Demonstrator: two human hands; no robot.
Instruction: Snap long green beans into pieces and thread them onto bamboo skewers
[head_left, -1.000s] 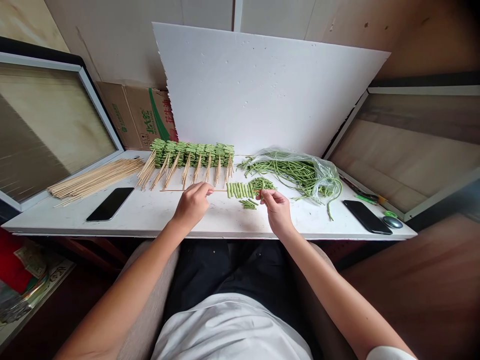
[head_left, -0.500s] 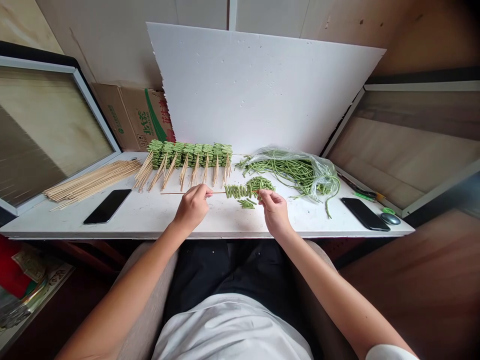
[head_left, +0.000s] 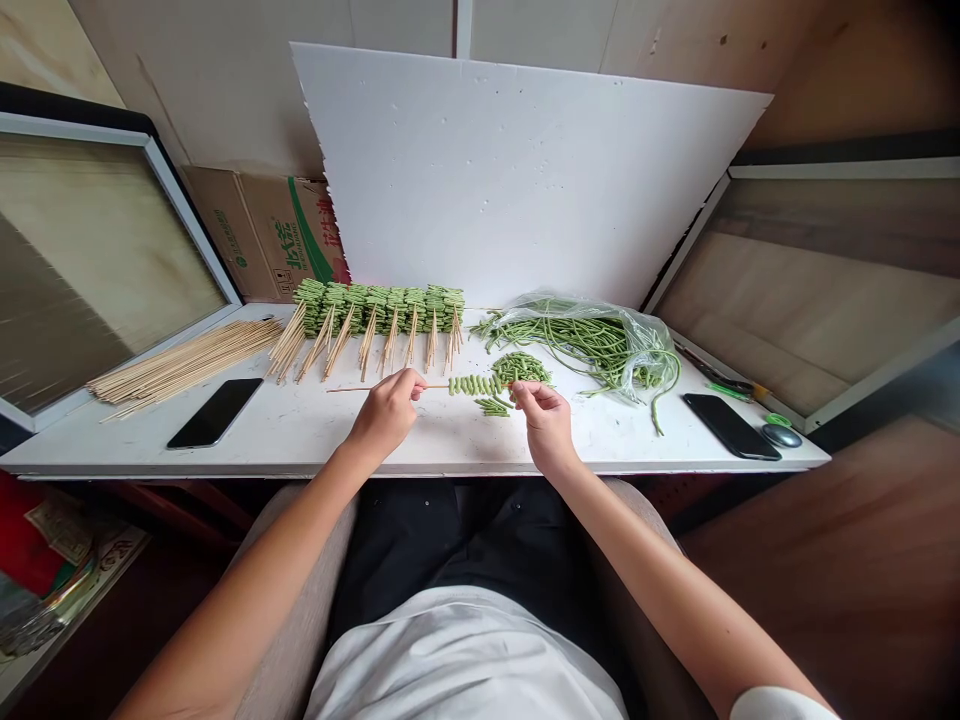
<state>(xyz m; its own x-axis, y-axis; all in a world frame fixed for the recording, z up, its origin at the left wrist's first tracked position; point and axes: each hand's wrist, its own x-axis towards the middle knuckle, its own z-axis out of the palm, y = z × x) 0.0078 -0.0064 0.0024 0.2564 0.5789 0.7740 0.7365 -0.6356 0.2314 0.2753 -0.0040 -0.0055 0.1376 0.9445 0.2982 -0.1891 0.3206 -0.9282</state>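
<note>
My left hand (head_left: 386,413) pinches a thin bamboo skewer (head_left: 352,389) that lies level above the white table (head_left: 300,430). Several short green bean pieces (head_left: 474,384) are threaded on the skewer's right part. My right hand (head_left: 545,420) is closed at the skewer's right tip, pinching a bean piece there. A small heap of cut bean pieces (head_left: 521,366) lies just behind my right hand. A few loose pieces (head_left: 493,406) rest between my hands.
Finished bean skewers (head_left: 379,320) are lined up at the back. Bare skewers (head_left: 184,365) lie at the left beside a black phone (head_left: 214,411). A plastic bag of long beans (head_left: 600,345) sits to the right, with another phone (head_left: 730,426). A white foam board (head_left: 517,170) leans behind.
The threaded bean pieces have turned on the skewer and look flatter. My right hand has shifted slightly left along the skewer tip. My left hand has stayed put.
</note>
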